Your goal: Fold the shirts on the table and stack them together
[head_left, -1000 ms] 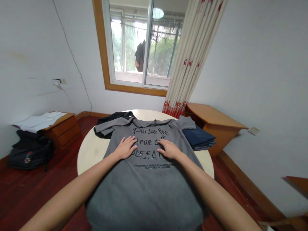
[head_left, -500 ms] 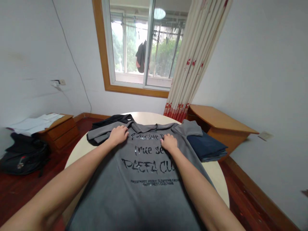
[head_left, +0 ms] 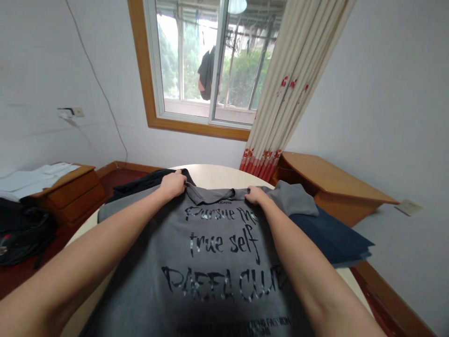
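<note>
A grey T-shirt [head_left: 210, 255] with black lettering lies spread on a round pale table [head_left: 213, 175], its collar at the far side. My left hand [head_left: 173, 184] is closed on the shirt at the left shoulder, beside the collar. At the right side of the neckline, my right hand [head_left: 257, 194] pinches the fabric with curled fingers. Both forearms reach across the shirt and cover parts of its sides. The right sleeve [head_left: 296, 197] rests over a stack of folded dark blue clothes [head_left: 333, 236].
Black clothing [head_left: 140, 182] lies at the table's far left. A wooden desk [head_left: 336, 175] stands behind on the right, near a curtain [head_left: 280, 93] and window. On the left are a low wooden cabinet [head_left: 70, 192] with papers and a black bag [head_left: 24, 229] on the floor.
Both hands have moved away from me, from the shirt's chest up to the collar and shoulder, and now grip the fabric. The view has come closer to the table.
</note>
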Motion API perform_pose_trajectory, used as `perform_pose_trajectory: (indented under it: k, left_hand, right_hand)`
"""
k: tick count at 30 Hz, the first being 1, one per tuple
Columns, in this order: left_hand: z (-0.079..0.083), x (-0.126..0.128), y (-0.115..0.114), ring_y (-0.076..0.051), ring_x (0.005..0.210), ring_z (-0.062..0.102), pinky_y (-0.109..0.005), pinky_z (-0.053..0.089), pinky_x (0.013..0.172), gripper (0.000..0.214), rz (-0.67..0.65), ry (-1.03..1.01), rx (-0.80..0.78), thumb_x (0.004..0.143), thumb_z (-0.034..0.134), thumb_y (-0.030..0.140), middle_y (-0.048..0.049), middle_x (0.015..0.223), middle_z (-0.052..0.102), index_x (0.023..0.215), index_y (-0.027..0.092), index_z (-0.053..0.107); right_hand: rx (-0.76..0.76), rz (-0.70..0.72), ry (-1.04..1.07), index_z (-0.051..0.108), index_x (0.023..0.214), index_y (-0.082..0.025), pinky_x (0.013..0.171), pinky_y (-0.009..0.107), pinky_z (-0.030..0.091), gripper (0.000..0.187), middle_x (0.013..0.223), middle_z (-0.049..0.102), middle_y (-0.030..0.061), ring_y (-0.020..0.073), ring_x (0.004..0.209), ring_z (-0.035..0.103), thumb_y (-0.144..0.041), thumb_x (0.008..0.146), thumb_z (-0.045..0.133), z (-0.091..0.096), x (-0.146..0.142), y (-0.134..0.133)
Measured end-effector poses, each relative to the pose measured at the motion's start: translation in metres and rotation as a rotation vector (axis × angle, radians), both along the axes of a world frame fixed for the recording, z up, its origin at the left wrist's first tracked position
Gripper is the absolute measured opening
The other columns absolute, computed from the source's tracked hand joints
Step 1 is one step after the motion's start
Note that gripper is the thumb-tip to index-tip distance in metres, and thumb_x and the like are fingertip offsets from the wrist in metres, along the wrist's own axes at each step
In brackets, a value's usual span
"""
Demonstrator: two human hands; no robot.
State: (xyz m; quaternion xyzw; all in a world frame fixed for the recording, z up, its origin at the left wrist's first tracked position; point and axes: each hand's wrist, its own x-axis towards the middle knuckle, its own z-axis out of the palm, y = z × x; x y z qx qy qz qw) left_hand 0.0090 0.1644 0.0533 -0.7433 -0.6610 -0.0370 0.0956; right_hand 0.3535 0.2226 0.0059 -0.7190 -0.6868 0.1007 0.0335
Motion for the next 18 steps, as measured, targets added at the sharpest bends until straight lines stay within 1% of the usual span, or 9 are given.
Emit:
perform_pose_trajectory:
  k: [2,4,6,7,9,12,15,18]
  left_hand:
    - [0.008,-0.008,0.009,-0.032,0.103,0.066,-0.035,0.053,0.082,0.031,0.021,-0.012,0.037,0.090,0.052,0.036,-0.0134,0.116,0.066,0.105,0.021,0.075]
    - [0.018,-0.016,0.019,-0.032,0.102,0.067,-0.035,0.053,0.081,0.031,0.074,-0.030,0.038,0.090,0.052,0.037,-0.0125,0.108,0.071,0.104,0.021,0.075]
    - [0.027,-0.024,0.030,-0.032,0.101,0.067,-0.035,0.053,0.080,0.031,0.123,-0.031,0.022,0.089,0.054,0.038,-0.0124,0.105,0.073,0.103,0.021,0.076]
    - [0.031,-0.026,0.035,-0.033,0.102,0.067,-0.035,0.053,0.080,0.032,0.138,-0.025,0.016,0.089,0.054,0.039,-0.0128,0.106,0.074,0.103,0.021,0.076]
    - [0.037,-0.029,0.045,-0.034,0.103,0.067,-0.036,0.053,0.081,0.032,0.149,-0.005,0.012,0.089,0.056,0.040,-0.0139,0.109,0.073,0.104,0.020,0.076]
    - [0.040,-0.029,0.057,-0.034,0.104,0.067,-0.036,0.053,0.080,0.033,0.149,0.023,0.004,0.088,0.058,0.042,-0.0147,0.111,0.073,0.105,0.020,0.077]
    - [0.040,-0.027,0.063,-0.035,0.104,0.067,-0.036,0.054,0.080,0.034,0.159,0.046,-0.032,0.085,0.062,0.045,-0.0148,0.111,0.073,0.104,0.021,0.077]
    - [0.040,-0.028,0.064,-0.035,0.102,0.067,-0.037,0.054,0.081,0.036,0.181,0.034,-0.065,0.081,0.066,0.050,-0.0151,0.108,0.074,0.101,0.022,0.078]
  right_hand:
    - [-0.070,-0.014,-0.005,0.067,0.123,-0.010,0.078,0.031,0.053,0.045,0.096,0.076,0.0160,0.0255,0.086,0.072,-0.025,0.081,0.065,-0.001,0.005,0.016]
    - [-0.072,-0.034,-0.007,0.075,0.104,-0.009,0.073,0.028,0.053,0.030,0.076,0.075,0.0129,0.0236,0.077,0.071,-0.022,0.078,0.066,0.001,0.010,0.029]
    - [-0.044,-0.045,-0.003,0.077,0.088,-0.008,0.068,0.026,0.052,0.020,0.066,0.072,0.0121,0.0224,0.072,0.070,-0.021,0.077,0.065,0.002,0.015,0.041]
    - [-0.034,-0.046,0.004,0.077,0.083,-0.008,0.066,0.025,0.052,0.018,0.064,0.071,0.0119,0.0217,0.070,0.069,-0.020,0.078,0.064,0.002,0.018,0.045]
    - [-0.031,-0.040,0.020,0.077,0.078,-0.009,0.063,0.024,0.051,0.018,0.063,0.071,0.0114,0.0200,0.066,0.068,-0.018,0.079,0.062,0.002,0.021,0.052]
    - [-0.061,-0.019,0.018,0.076,0.078,-0.010,0.060,0.023,0.050,0.014,0.062,0.070,0.0090,0.0183,0.062,0.067,-0.018,0.077,0.065,-0.002,0.023,0.057]
    - [-0.116,-0.001,-0.032,0.075,0.076,-0.011,0.059,0.023,0.049,0.012,0.055,0.066,0.0057,0.0177,0.059,0.065,-0.022,0.073,0.072,-0.004,0.022,0.057]
    - [-0.079,-0.032,-0.043,0.072,0.068,-0.012,0.054,0.022,0.046,0.013,0.047,0.059,0.0036,0.0168,0.055,0.062,-0.024,0.072,0.074,0.003,0.022,0.056]
